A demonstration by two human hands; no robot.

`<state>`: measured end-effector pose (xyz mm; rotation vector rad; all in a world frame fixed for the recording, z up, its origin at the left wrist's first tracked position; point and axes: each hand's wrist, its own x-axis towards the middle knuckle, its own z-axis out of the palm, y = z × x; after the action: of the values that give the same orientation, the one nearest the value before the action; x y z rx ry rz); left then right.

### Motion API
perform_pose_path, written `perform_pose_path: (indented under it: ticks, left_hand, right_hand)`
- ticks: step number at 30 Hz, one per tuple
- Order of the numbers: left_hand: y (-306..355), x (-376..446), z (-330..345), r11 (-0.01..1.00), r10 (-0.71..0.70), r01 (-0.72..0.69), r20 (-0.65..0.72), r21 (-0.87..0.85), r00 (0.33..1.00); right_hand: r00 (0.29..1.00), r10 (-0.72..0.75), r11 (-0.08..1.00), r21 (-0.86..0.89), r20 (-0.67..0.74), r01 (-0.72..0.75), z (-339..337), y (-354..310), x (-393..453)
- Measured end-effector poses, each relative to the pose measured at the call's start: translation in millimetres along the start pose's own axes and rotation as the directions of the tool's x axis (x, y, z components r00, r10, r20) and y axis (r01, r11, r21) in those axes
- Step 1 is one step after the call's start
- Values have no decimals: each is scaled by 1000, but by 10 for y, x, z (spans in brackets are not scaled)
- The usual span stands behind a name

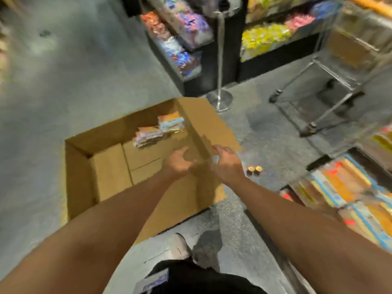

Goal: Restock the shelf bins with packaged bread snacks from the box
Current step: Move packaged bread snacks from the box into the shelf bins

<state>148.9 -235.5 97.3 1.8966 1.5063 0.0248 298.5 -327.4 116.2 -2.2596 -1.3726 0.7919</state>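
A large open cardboard box stands on the floor in front of me. Two short stacks of packaged bread snacks lie in its far right corner; the box's bottom is otherwise bare. My left hand hovers inside the box near its right wall, fingers loosely spread, holding nothing. My right hand is at the top edge of that right wall, where the flap folds out, with its fingers curled over the rim. The picture is motion-blurred. Shelf bins with orange and blue packets sit low at the right.
A metal stanchion pole with a round base stands just behind the box. A wire cart is at the back right. Dark shelves of colourful sweets fill the back. Two small round items lie on the floor by the box. My shoe is below.
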Motion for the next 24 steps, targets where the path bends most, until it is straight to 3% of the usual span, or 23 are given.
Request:
perform_pose_path:
  ticks: [5,10,17,24]
  left_hand:
    - [-803,450,-631,995,-95,95,-8,21,995]
    - [-1149,941,-963,991,-122,121,-26,-57,992]
    - [-1178,1833,-907,966,-207,202,-15,-162,978]
    - [-1334,2840,-482,858,-382,357,5,-369,924]
  right_hand:
    - [990,-56,994,-88,126,68,525,-796,654]
    - [984,-65,990,-111,168,84,813,-1200,1221]
    - [968,-70,965,-231,241,127,1040,-1164,2362]
    - [914,-115,934,-271,388,232,1461,-849,3645]
